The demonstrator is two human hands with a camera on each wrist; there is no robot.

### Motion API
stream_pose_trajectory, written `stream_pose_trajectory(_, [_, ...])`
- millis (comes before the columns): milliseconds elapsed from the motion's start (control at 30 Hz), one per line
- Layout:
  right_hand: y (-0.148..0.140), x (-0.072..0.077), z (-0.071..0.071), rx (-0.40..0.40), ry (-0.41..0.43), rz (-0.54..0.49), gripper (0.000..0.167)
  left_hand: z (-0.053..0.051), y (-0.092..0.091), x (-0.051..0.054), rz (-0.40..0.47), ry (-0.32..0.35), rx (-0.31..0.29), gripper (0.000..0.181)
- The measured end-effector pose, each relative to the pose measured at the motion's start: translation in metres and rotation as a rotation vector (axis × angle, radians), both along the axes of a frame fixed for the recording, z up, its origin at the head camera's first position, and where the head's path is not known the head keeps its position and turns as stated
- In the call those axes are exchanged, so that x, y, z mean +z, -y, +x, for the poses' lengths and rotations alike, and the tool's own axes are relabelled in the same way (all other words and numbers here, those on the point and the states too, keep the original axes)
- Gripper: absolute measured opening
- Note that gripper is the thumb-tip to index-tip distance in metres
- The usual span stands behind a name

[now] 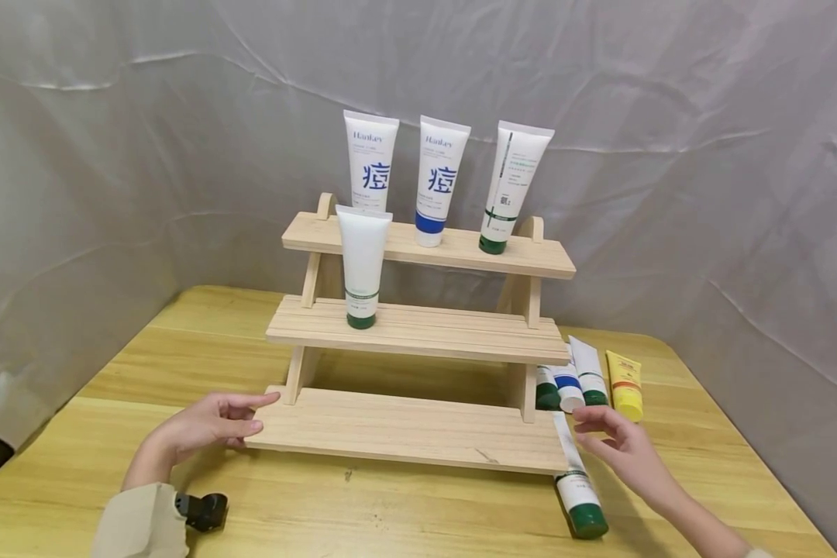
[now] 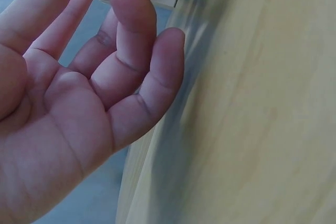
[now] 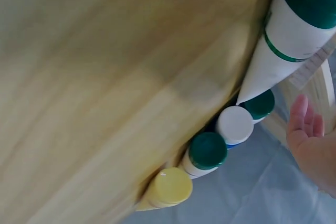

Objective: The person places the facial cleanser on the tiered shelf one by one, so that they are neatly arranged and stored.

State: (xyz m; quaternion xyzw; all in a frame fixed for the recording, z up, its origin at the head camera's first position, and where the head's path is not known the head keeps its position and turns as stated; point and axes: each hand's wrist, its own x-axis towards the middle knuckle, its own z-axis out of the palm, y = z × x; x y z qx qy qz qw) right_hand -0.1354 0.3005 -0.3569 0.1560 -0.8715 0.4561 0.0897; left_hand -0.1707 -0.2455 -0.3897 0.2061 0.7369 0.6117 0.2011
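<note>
A three-tier wooden display stand (image 1: 418,333) stands on the table. My left hand (image 1: 205,422) grips the left end of its bottom shelf, the thumb lower than the index finger; in the left wrist view the left hand's (image 2: 79,87) other fingers are bent. Near the shelf's right end, my right hand (image 1: 624,449) has loosely bent fingers and holds nothing. Beside it, a white squeeze tube with a green cap (image 1: 577,488) lies on the table, its far end close to the shelf. Whether the right fingertips touch anything is unclear.
On the top shelf stand two blue-lettered white tubes (image 1: 442,174) and a green-capped tube (image 1: 516,182). Another green-capped tube (image 1: 363,263) stands on the middle shelf. Behind the right hand lie several white tubes (image 1: 588,368) and a yellow tube (image 1: 625,385). Grey cloth (image 1: 669,155) hangs behind.
</note>
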Motion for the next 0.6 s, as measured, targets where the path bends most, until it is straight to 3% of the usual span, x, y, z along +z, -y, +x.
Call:
stream_pose_trajectory(133, [-0.004,-0.004,0.001,-0.007,0.051,0.068,0.027,0.0,0.0,0.001,-0.001,-0.003,-0.002,0.043])
stream_pose_trajectory(300, [-0.009,-0.007,0.001,0.086,0.086,0.109,0.034,0.0,0.0,0.0,0.002,-0.002,-0.002,0.04])
stream_pose_trajectory(600, [-0.011,-0.003,0.0,0.126,0.258,0.127,0.038,-0.001,0.001,-0.001,0.009,0.007,-0.012,0.037])
